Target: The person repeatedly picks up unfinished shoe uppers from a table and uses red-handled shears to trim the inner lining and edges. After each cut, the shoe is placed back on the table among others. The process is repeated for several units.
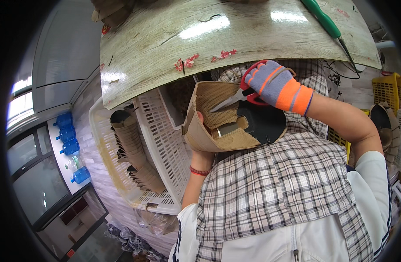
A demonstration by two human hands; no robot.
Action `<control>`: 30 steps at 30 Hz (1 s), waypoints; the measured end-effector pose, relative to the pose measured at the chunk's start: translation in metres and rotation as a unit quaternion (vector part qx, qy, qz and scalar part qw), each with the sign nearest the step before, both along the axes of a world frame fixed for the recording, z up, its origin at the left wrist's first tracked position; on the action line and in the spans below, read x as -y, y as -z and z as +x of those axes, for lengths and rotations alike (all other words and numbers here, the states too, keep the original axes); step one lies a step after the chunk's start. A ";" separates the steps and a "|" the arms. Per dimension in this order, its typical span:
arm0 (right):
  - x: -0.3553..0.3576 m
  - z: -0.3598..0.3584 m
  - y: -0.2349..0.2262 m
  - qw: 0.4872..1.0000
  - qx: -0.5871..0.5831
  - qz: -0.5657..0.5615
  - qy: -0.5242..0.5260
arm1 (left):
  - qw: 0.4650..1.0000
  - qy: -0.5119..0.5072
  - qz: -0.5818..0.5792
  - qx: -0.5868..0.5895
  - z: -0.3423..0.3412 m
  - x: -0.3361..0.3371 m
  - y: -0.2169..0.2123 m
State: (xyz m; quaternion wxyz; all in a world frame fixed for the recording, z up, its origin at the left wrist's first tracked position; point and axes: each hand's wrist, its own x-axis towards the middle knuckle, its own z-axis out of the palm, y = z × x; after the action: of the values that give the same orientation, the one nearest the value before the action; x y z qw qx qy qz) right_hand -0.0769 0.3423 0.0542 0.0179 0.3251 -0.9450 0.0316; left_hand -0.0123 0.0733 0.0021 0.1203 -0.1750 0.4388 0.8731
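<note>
A tan mesh shoe upper with a black lining rests over my lap, its hollow side facing up. My left hand grips it from below at its left side; most of the fingers are hidden beneath it, and a red bead bracelet circles the wrist. In a grey and orange glove, my right hand is closed around the red handles of a pair of scissors. The blades point left over the inside of the upper and look nearly closed. A thin brown loop lies across the gloved fingers.
A wood-patterned table stands ahead, bearing a green-handled tool with a cable. At my left, a white plastic basket holds stacked tan pieces. Yellow baskets stand at right. Blue water jugs line the far left.
</note>
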 end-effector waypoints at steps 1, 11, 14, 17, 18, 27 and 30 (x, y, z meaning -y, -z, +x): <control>-0.003 0.001 -0.001 0.999 0.034 -0.016 0.013 | 1.000 0.003 -0.012 -0.011 0.000 -0.001 -0.004; -0.001 0.001 -0.012 0.999 0.012 -0.026 0.019 | 0.996 0.025 -0.051 -0.068 -0.004 -0.001 0.001; -0.005 -0.004 -0.014 0.994 0.063 -0.065 0.057 | 0.998 0.008 -0.019 -0.055 -0.010 0.002 0.002; -0.021 0.003 -0.014 0.977 0.103 -0.132 0.129 | 0.996 0.001 0.001 -0.085 -0.017 0.005 0.000; -0.023 0.008 -0.014 0.967 0.132 -0.148 0.157 | 0.995 -0.001 -0.002 -0.103 -0.018 0.007 -0.002; -0.020 0.045 -0.018 0.961 0.262 -0.069 0.056 | 0.968 0.179 0.002 0.177 0.006 0.060 -0.002; -0.015 0.048 -0.026 0.956 0.289 -0.014 0.046 | 0.961 0.242 -0.049 0.127 0.013 0.078 0.013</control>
State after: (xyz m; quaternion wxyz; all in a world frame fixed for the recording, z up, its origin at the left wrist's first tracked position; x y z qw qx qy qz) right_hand -0.0284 0.3572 0.0800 -0.2500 0.2581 -0.9232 0.1364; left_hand 0.0005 -0.0050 -0.0114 0.3739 -0.1784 0.4917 0.7659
